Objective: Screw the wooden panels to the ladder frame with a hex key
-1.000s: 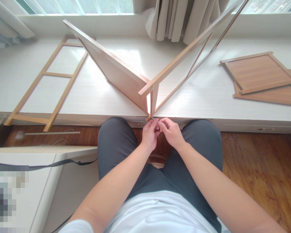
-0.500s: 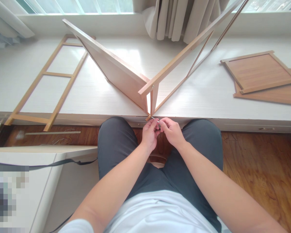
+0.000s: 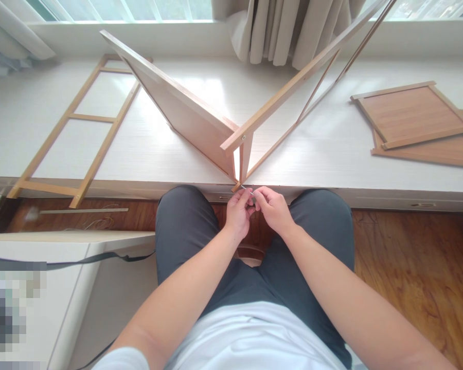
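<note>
My left hand [image 3: 237, 211] and my right hand [image 3: 273, 208] meet between my knees, just below the front edge of the white window ledge [image 3: 332, 149]. Both pinch a tiny dark part [image 3: 252, 197] between their fingertips; I cannot name it. Directly above them a light wooden panel [image 3: 185, 110] and a slatted wooden frame [image 3: 293, 87] stand tilted on the ledge, joined in a V at the near corner [image 3: 241, 154].
A ladder-like wooden frame [image 3: 77, 128] lies flat on the ledge at left. Two wooden panels [image 3: 416, 123] are stacked at right. Curtains [image 3: 281, 31] hang at the back. A white cabinet [image 3: 61, 277] stands at lower left; wood floor [image 3: 416, 267] shows at right.
My fingertips shift slightly against each other around the small part. Nothing else has moved.
</note>
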Available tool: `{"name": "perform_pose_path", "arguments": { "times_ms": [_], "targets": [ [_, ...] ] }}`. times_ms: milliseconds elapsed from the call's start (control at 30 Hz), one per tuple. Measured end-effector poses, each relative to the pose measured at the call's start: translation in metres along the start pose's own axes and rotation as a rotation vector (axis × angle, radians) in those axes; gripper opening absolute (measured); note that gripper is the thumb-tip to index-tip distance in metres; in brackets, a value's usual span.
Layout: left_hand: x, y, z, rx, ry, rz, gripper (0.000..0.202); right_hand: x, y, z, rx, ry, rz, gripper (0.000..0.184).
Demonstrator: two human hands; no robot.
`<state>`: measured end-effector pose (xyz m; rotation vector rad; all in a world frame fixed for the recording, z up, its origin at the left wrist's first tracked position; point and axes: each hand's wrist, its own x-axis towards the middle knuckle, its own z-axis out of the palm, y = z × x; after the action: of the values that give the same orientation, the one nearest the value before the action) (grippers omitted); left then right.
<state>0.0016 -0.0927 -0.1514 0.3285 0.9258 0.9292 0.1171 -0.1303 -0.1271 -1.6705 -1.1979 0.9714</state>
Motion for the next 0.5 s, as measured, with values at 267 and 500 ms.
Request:
{"name": "perform_pose_path", "arguments": {
  "times_ms": [267,500],
  "targets": [
    [-0.0003,0.0005,0.001,0.007,0.007,0.01,0.038,0.0028,0.0031,0.002,0.127,-0.019,0.083,0.033],
    [-0.0011,0.0007,0.0021,0.011,0.008,0.011,0.037,0.0045,0.0053,0.0028,0.162,-0.008,0.108,0.032]
  ]
}}
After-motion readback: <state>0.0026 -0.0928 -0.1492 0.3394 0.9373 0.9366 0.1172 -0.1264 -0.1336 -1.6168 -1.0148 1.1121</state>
